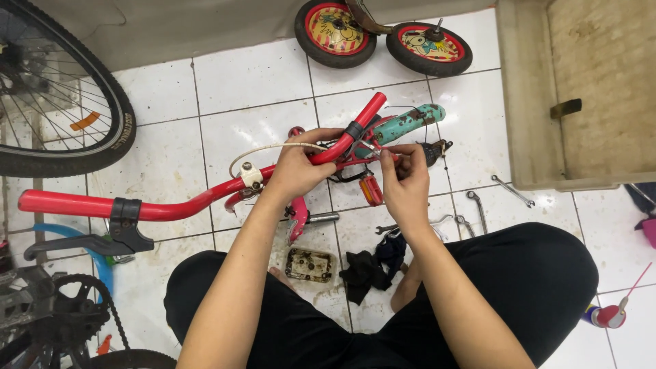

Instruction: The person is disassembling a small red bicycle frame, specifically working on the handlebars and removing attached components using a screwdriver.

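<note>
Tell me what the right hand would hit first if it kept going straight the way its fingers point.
The right hand points up and away from the body. Its fingertips already pinch at the brake lever clamp; just beyond lies the worn teal grip, likely next, though depth is unclear.

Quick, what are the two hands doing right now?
Left hand: closed around the red handlebar near its bend.
Right hand: fingers pinched on a small part by the brake lever; what part cannot be told.

White tiled floor (239,82), grimy in patches, strewn with wrenches (511,190), a black rag (365,270), a small tray of greasy parts (309,264), a spray can (605,316)
</note>
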